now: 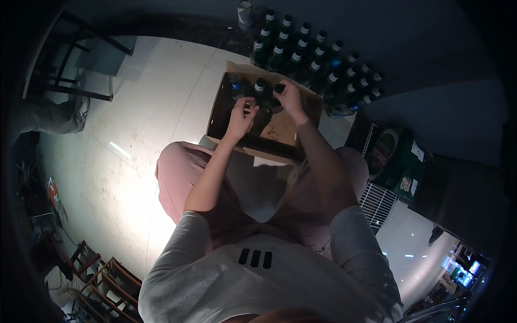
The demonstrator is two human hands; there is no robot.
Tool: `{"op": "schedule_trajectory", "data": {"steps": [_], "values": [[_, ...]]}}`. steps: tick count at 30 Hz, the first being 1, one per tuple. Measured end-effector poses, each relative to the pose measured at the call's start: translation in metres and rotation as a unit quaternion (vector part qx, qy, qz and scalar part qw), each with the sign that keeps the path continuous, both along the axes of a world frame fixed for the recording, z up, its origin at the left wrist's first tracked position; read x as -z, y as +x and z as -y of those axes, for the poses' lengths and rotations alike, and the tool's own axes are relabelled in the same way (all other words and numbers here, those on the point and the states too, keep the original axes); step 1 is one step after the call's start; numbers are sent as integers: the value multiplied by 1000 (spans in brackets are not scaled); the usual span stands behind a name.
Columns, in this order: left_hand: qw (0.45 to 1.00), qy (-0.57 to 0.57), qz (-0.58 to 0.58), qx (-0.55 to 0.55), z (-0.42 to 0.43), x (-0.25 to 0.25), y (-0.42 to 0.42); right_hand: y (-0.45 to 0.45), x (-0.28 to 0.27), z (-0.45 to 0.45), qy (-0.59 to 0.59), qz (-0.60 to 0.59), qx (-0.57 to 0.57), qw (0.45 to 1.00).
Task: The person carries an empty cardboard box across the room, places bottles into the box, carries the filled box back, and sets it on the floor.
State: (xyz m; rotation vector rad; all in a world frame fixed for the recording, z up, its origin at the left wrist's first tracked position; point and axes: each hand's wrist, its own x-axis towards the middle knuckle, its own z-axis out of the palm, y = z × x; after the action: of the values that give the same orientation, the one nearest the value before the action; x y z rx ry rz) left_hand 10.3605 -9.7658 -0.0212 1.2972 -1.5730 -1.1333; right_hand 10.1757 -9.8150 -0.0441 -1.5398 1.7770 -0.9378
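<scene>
An open cardboard box [299, 102] stands on the floor in front of my knees, with several bottles along its far side. My right hand [291, 100] grips the neck of a dark green bottle [279, 89] inside the box. Over the box's left half is my left hand [243, 117], its fingers curled and partly spread near the bottles; whether it touches one I cannot make out. A white-necked green bottle [260, 85] stands between my hands, and a bottle with a blue label [236, 86] sits in the far left corner.
Rows of green bottles [298, 56] stand on the floor behind the box and to its right. A green crate [396, 159] and a white wire rack [378, 205] are at the right. A person's leg [51, 119] and a dark-framed stool [81, 89] are at the left.
</scene>
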Motion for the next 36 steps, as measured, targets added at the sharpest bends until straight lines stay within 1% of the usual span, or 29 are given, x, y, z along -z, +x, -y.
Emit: {"op": "schedule_trajectory", "data": {"steps": [4,6,10,12,13,14,15,16,17,18,19,21,22,24,25,26,28,31,34,36], "values": [[1000,18,-10,9,-2,4,-3,-2,-7,-4,21,-18,-2,1000],[1000,5,4,24,-3,6,-7,-4,-12,-8,38,-23,-6,999],[999,9,-14,47,-4,7,-19,-7,-25,-20,25,-36,4,999],[998,6,-14,66,-7,3,-29,-14,-39,-27,69,-49,-4,996],[997,6,-17,74,-10,5,-35,-16,-65,-36,100,-6,11,995],[994,42,-37,90,-12,8,-42,-26,-59,-38,100,-8,20,995],[990,78,-56,106,-14,10,-49,-39,-46,-39,74,-85,74,991],[989,78,-57,114,-18,8,-57,-51,-44,-42,50,-160,127,978],[990,54,-53,121,-22,7,-66,-69,-44,-46,50,-161,135,976],[990,29,-49,128,-26,5,-74,-88,-51,-52,55,-112,210,970],[989,29,-35,137,-29,-2,-81,-108,-55,-59,59,-62,283,955],[987,23,-27,155,-34,6,-88,-145,-55,-74,-26,-112,390,913],[986,14,-19,166,-35,10,-90,-158,-52,-77,-26,-112,394,912],[984,12,-11,176,-37,19,-89,-180,-43,-81,4,-63,530,845],[983,45,-4,175,-36,22,-89,-191,-29,-79,-30,-87,536,839],[982,80,4,174,-36,26,-88,-203,-14,-79,-28,-85,539,838],[983,75,14,167,-33,23,-88,-212,-7,-77,-56,-35,486,871],[983,73,31,167,-30,16,-89,-217,-1,-64,-33,-40,478,877],[983,88,30,160,-29,13,-89,-212,4,-57,-39,-25,457,888],[984,87,6,158,-29,16,-87,-212,11,-53,-55,-10,464,884]]}}
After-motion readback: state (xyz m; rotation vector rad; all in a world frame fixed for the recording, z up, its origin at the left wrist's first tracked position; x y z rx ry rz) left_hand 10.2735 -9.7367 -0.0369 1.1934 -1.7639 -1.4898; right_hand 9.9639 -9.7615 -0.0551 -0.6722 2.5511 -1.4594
